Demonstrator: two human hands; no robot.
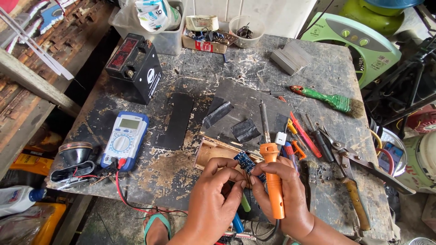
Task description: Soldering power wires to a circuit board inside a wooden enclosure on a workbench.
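- Circuit board (244, 161), small and blue, sits pinched between the fingertips of both hands just above the near edge of the worktop (190, 68), lifted so its face tilts up toward the eyes.
- Left hand (215, 193) grips the board's near-left edge with thumb and forefinger; its fingers (222, 165) are clenched on the board, apparently to steady it.
- Right hand (284, 195) does two jobs: its fingertips touch the board's right side, while the palm wraps the orange handle of a soldering iron (271, 163), whose metal tip points away across the worktop, well off the board and the skin.
- Just behind the board lies a small open wooden box (213, 152), touching a dark plate patched with strips of black tape (218, 113).
- A multimeter (124, 138) rests to the left with red and black leads running off the near edge, within easy reach of the left hand.
- Screwdrivers (313, 136), heavy snips (349, 168) and a green-handled brush (334, 100) lie to the right, handles mostly toward the person.
- A black battery (135, 63) stands at the far left, well apart from the hands.
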